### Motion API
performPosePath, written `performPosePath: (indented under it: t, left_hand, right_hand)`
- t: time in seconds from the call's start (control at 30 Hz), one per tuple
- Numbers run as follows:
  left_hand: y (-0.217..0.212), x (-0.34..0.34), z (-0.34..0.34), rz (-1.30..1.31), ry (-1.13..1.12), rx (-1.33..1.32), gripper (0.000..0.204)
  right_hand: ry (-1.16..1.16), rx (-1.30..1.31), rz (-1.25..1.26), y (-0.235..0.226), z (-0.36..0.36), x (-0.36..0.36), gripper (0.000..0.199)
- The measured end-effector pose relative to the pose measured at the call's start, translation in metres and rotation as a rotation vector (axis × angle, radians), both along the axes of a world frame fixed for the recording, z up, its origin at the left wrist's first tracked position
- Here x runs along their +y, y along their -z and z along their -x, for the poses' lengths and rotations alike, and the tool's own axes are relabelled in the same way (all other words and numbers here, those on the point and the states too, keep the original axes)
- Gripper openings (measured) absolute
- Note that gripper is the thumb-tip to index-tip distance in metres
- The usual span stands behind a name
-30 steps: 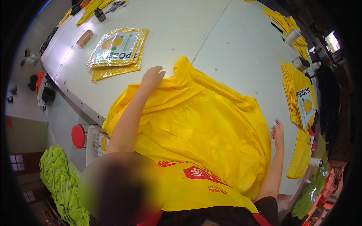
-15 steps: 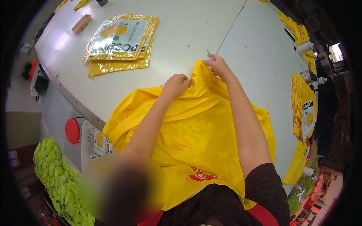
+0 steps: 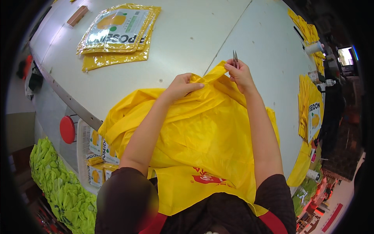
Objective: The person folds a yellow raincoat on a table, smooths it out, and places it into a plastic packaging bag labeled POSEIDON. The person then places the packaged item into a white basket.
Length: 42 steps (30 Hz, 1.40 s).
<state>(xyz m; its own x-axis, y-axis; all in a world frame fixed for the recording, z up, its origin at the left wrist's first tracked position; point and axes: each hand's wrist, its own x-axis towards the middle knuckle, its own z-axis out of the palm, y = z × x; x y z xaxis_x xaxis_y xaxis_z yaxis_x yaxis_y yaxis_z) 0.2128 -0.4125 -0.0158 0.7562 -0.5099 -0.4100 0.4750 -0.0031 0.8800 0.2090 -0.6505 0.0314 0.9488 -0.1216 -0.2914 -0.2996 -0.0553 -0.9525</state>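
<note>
A large thin yellow cloth [image 3: 202,136] with a slight sheen, perhaps a garment, spreads over the table's edge and my lap. Red print shows near its lower edge. My left hand [image 3: 182,86] grips a gathered fold of it, thumb pointing right. Just to the right, my right hand [image 3: 240,75] pinches a raised corner of the same cloth between thumb and finger. Tucked in that hand is a pair of small thread snips [image 3: 235,59], their two pointed blades upward and slightly apart. The strip between my hands is pulled fairly taut.
Flat yellow packages [image 3: 117,31] lie stacked at the far left of the white table [image 3: 179,39], by a brown block [image 3: 77,15]. Folded yellow pieces [image 3: 305,107] and a thread spool [image 3: 314,47] line the right edge. A white basket [image 3: 83,156], red stool [image 3: 67,129] and lime-green heap [image 3: 62,183] are lower left.
My right hand has moved slightly right, turning the snips upright and drawing the cloth's corner with it. My left hand now lies over the fold. My view has shifted a little.
</note>
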Motion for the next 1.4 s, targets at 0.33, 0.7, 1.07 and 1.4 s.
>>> performPosePath:
  t: [0.33, 0.7, 1.07, 1.4]
  left_hand:
    - [0.004, -0.022, 0.048, -0.013, -0.373, -0.376, 0.016]
    - [0.000, -0.029, 0.053, -0.112, -0.451, -0.513, 0.016]
    - [0.002, -0.031, 0.053, -0.173, -0.437, -0.593, 0.014]
    - [0.001, -0.032, 0.054, -0.198, -0.421, -0.655, 0.015]
  right_hand:
    - [-0.278, -0.251, 0.578, -0.052, 0.049, 0.030, 0.027]
    - [-0.686, -0.110, 1.071, -0.076, 0.050, 0.053, 0.023]
    - [-0.670, -0.173, 1.170, -0.071, 0.046, 0.054, 0.026]
    - [-0.688, -0.179, 1.174, -0.069, 0.043, 0.053, 0.022]
